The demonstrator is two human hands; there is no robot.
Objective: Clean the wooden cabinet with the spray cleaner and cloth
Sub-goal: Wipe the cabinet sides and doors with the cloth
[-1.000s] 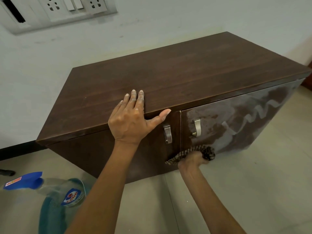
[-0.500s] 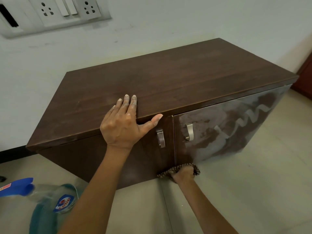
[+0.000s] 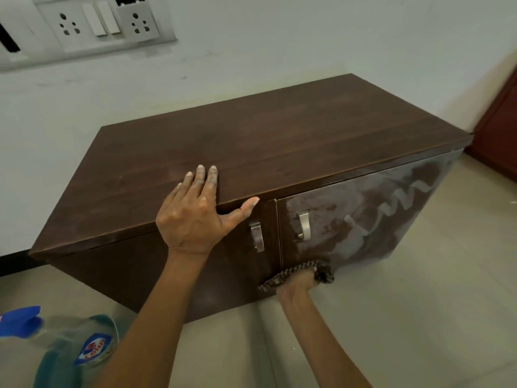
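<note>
**Right door part-wiped, cloth held low at its corner**

The cabinet (image 3: 251, 141) is judged partly cleaned. The top and the left door (image 3: 112, 264) are seen dark and plain, while the right door (image 3: 363, 214) is smeared with a whitish film, with a zigzag streak toward 2 o'clock, so most of that door is left to be wiped. The cloth (image 3: 321, 271) is bunched in the right hand (image 3: 296, 284) at that door's 7 o'clock corner, pressed to the lower edge just above the floor (image 3: 419, 303). That grip appears clenched round the cloth, though the fingers are hidden behind it. The left hand (image 3: 193, 217) is laid flat over the top's front edge, its grip released, fingers straight and thumb spread along the edge. White residue is seen on its fingertips (image 3: 212, 170). The spray (image 3: 70, 340) lies untouched on the floor at 8 o'clock, apart from the cabinet.
</note>
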